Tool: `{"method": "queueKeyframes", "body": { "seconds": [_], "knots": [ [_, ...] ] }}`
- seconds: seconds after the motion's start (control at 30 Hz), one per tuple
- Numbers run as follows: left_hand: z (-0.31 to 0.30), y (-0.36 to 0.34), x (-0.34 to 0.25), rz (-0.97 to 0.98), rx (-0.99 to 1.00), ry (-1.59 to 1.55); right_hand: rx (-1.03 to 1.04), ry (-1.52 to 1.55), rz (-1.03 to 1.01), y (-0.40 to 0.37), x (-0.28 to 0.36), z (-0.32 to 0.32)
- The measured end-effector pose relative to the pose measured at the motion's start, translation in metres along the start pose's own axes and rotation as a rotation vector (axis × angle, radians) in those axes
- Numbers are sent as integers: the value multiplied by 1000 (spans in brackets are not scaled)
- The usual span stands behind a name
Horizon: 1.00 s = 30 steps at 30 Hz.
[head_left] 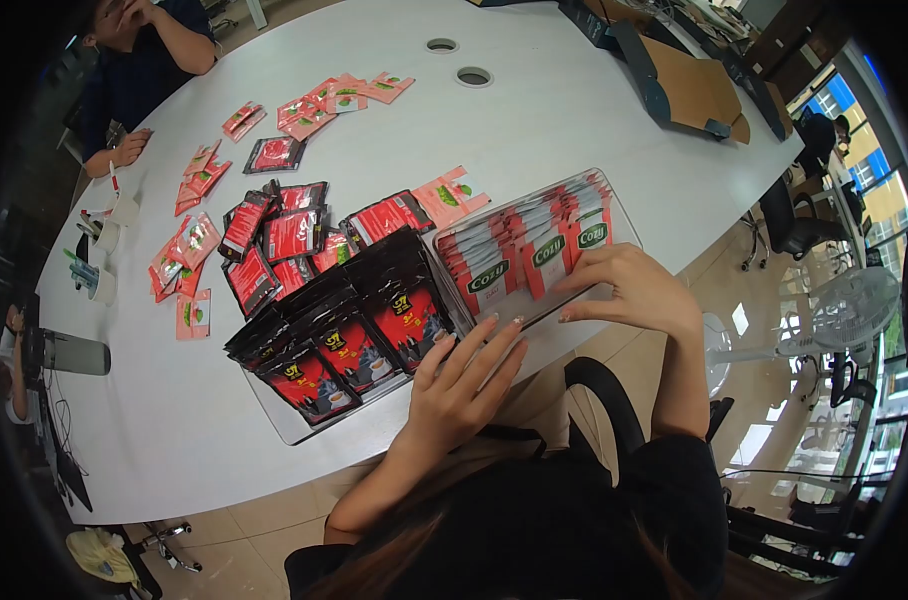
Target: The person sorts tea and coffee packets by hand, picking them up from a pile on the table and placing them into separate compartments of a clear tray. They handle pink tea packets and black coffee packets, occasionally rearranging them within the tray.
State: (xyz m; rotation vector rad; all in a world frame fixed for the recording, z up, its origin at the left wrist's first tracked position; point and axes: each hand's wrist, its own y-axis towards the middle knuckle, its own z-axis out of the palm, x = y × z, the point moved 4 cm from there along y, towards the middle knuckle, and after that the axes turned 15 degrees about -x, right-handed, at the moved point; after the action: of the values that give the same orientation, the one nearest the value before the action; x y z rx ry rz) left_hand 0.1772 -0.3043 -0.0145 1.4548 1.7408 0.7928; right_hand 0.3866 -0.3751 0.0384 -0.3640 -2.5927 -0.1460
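Note:
My left hand (pixel 464 385) is open, fingers stretched out at the front edge of a clear tray (pixel 296 428). In that tray black and red G7 coffee sachets (pixel 346 350) stand in three rows. My right hand (pixel 629 288) is at the near right side of a second clear tray (pixel 629 215), its thumb apart from the fingers. Its fingertips are next to the Cozy tea sachets (pixel 549 262), which also stand in three rows; whether they touch is hard to make out. Neither hand visibly holds anything.
Loose coffee sachets (pixel 294 237) lie piled behind the trays. Several pink tea sachets (pixel 309 107) are scattered farther back. Another person's hand (pixel 131 147) rests at the far left edge. Pen cups (pixel 104 287) stand at left, an open cardboard box (pixel 679 85) at back right, a fan (pixel 854 310) beyond.

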Motion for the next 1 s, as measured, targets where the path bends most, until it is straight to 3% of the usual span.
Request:
{"method": "queueKeyframes", "body": {
  "seconds": [0.47,0.6,0.77,0.87,1.0],
  "knots": [
    [-3,1,2,14,-11,-26,-258,97,-82,8,-5,-10],
    [-2,-4,2,17,-21,-16,-543,36,-99,-2,-1,-11],
    [-6,-8,3,-18,-96,-99,-1111,184,-241,-20,23,39],
    [-23,-7,11,-69,-209,-328,-1135,271,-286,-17,53,85],
    [-87,-10,43,-194,-338,-399,-1049,98,-350,-13,80,104]
  ]
}}
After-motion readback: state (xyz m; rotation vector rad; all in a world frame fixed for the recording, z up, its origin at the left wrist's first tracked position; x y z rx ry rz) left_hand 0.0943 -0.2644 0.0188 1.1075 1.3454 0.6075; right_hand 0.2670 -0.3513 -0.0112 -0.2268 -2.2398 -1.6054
